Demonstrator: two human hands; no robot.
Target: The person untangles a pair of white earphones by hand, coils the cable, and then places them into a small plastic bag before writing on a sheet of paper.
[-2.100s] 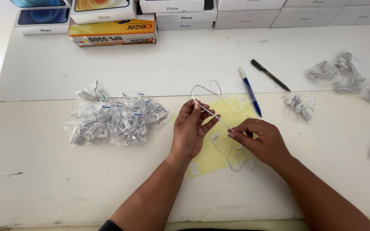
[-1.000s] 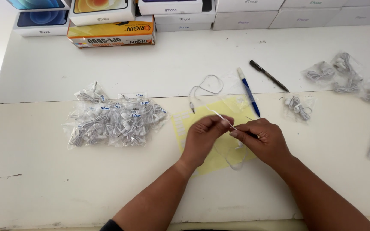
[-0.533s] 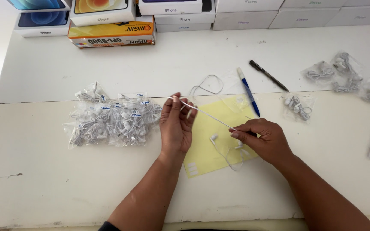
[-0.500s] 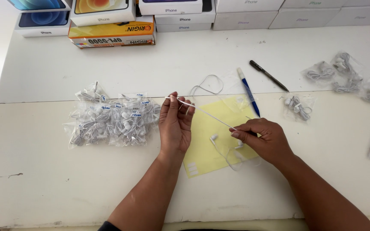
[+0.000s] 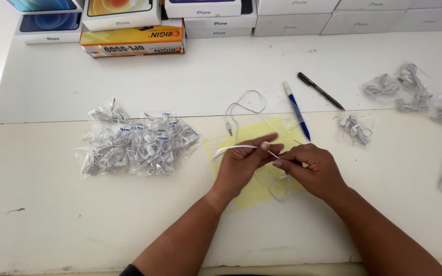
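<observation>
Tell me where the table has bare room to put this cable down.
Bare: the near-left table below the bagged earphone pile, and the strip between the boxes and the pens. Crowded: the yellow sheet under both hands, and the right edge's bags.

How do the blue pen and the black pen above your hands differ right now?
The blue pen has a blue barrel with a white cap end; the black pen is dark all over and looks thinner. The blue pen's lower tip lies over the yellow paper; the black pen lies wholly on the white table. The blue pen lies nearer the right hand. Both lie flat, slanting the same way, untouched.
</observation>
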